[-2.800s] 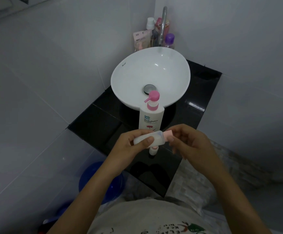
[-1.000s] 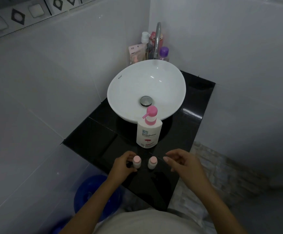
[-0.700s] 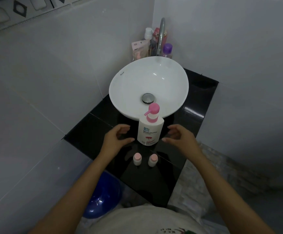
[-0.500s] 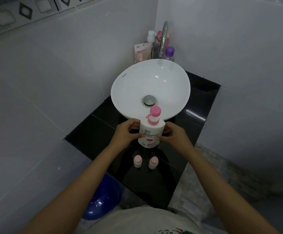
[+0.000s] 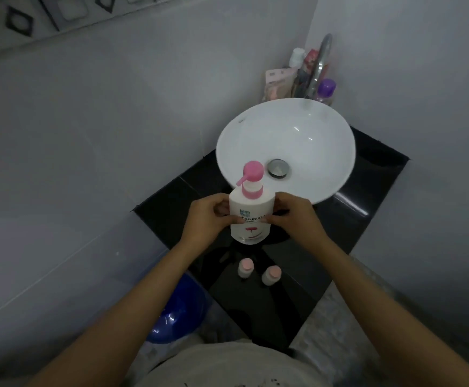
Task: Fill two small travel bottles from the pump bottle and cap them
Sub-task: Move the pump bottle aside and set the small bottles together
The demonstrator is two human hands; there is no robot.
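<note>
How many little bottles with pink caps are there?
2. One little bottle stands on the black counter below the pump bottle; the other little bottle stands just right of it. None seem hidden.

Glossy black stone-like counter (image 5: 367, 191), mirror-reflective. White basin (image 5: 311, 129) glazed and smooth, with highlights; drain plug (image 5: 278, 168) and tap (image 5: 321, 62) of polished metal. Pump bottle (image 5: 251, 219) of matt white plastic, pink plastic pump. Blue bucket (image 5: 177, 311) of shiny plastic. Wall tiles (image 5: 116, 135) smooth, semi-matt.
</note>
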